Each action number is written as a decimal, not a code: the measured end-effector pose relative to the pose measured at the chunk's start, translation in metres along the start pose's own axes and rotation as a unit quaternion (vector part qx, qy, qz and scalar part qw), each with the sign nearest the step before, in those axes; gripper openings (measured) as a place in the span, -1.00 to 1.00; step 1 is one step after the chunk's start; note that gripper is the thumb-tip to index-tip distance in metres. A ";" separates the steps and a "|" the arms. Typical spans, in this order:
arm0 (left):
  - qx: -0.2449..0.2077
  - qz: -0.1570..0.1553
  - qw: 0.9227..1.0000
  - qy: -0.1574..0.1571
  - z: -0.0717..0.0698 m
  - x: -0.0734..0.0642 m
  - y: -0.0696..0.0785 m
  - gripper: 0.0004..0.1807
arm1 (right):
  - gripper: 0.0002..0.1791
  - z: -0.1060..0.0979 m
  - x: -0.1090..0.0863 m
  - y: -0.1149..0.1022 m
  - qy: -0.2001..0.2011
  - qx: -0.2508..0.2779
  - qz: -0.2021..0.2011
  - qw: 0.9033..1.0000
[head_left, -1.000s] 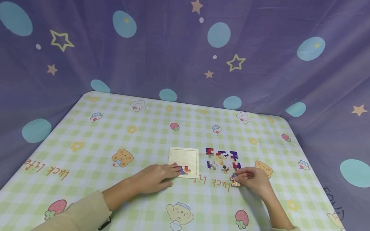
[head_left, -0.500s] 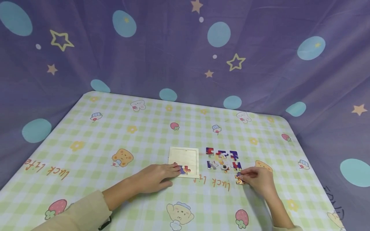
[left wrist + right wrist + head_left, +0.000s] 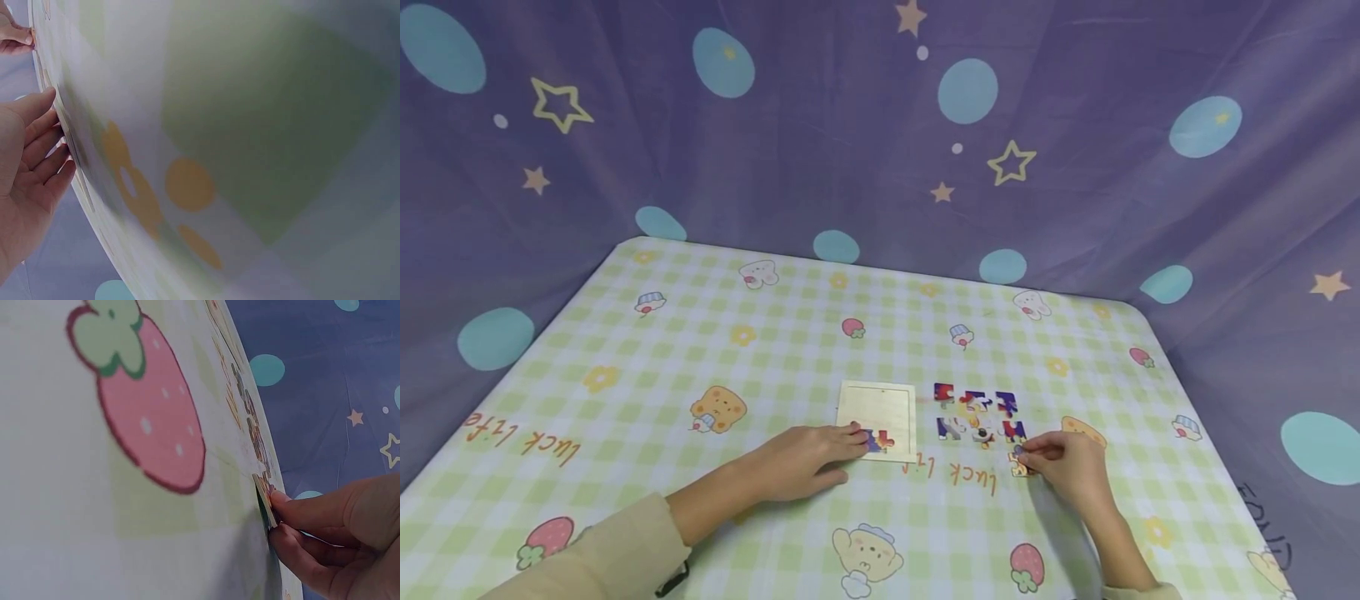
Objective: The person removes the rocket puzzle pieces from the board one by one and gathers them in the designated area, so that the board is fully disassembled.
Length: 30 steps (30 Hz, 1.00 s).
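Note:
A pale wooden puzzle tray point(image 3: 912, 421) lies near the middle of the table, with blue and red jigsaw pieces point(image 3: 880, 441) in its lower part. My left hand point(image 3: 805, 462) rests its extended fingers on the tray's lower left side, covering that corner. To the right, my right hand point(image 3: 1069, 468) pinches a jigsaw piece point(image 3: 1021, 465) of yellow and blue between thumb and fingers. In the right wrist view this held piece point(image 3: 265, 501) is tilted, one edge raised close over the cloth. Two rows of loose jigsaw pieces point(image 3: 976, 402) lie between tray and right hand.
The table has a green-and-white checked cloth point(image 3: 790, 333) printed with strawberries, bears and lettering. A purple curtain point(image 3: 850, 150) with stars and blue ovals hangs behind it and along the sides.
My right hand has shifted slightly right with the jigsaw piece, which has turned in the fingers, mostly during the first half second. My left hand has stayed on the tray.

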<state>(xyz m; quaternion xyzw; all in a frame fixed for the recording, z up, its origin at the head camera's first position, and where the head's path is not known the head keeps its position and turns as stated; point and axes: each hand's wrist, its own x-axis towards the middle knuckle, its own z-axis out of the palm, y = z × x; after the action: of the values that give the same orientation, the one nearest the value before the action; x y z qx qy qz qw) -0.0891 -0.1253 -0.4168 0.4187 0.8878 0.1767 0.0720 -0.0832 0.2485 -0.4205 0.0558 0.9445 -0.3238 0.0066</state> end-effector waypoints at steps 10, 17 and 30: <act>0.004 0.012 1.000 0.011 0.000 0.000 0.000 -0.54 | -0.90 0.002 0.001 0.001 0.007 -0.008 -0.004 1.000; -0.001 -0.007 1.000 -0.008 -0.001 0.000 0.001 -0.53 | -0.90 0.003 0.001 0.001 0.011 -0.019 -0.006 1.000; -0.018 -0.008 1.000 0.002 0.000 0.000 -0.001 -0.54 | -0.89 0.000 0.001 -0.013 0.010 -0.022 -0.008 1.000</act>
<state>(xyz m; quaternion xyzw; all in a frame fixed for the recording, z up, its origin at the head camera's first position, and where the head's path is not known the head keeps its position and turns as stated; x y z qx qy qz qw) -0.0895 -0.1259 -0.4176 0.4097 0.8881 0.1929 0.0786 -0.0855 0.2381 -0.4129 0.0518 0.9519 -0.3019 -0.0043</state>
